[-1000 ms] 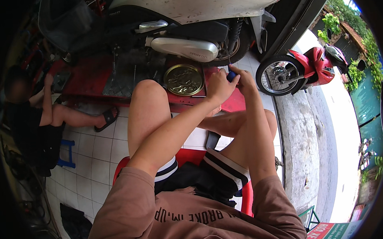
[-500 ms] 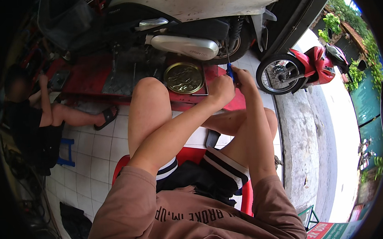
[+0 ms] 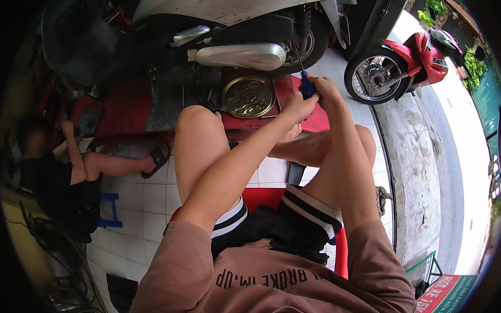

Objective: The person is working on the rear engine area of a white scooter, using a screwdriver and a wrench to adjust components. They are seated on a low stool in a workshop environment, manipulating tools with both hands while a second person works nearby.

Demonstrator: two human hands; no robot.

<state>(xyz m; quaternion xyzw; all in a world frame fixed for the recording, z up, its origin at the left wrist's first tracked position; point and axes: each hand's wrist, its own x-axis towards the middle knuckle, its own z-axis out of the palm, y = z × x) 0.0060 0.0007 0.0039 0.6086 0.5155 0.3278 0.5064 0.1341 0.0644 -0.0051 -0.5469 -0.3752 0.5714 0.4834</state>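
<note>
Both hands are raised beyond my knees. My left hand [image 3: 301, 106] is closed around the lower part of a blue-handled tool [image 3: 307, 84]. Just to its right, my right hand [image 3: 327, 92] is closed on the same handle. The tool's thin metal shaft reaches up beside the rear wheel [image 3: 317, 42] of a white scooter [image 3: 234, 5]; its tip is too small to make out. Below the silver casing [image 3: 239, 56], a round golden tray [image 3: 248, 81] holding dark, glossy liquid rests on a red platform [image 3: 113, 109], with a metal bar beside it.
A co-worker [image 3: 61, 174] sits at the left near a blue stool [image 3: 110, 211] and cables. A red scooter [image 3: 426, 62] stands at the right by a concrete threshold [image 3: 414, 178] and bright street. I sit on a red seat [image 3: 257, 196] over white floor tiles.
The view has shifted slightly, moving the scene in the frame. My hands have adjusted on the tool, showing more of its blue handle than a second ago.
</note>
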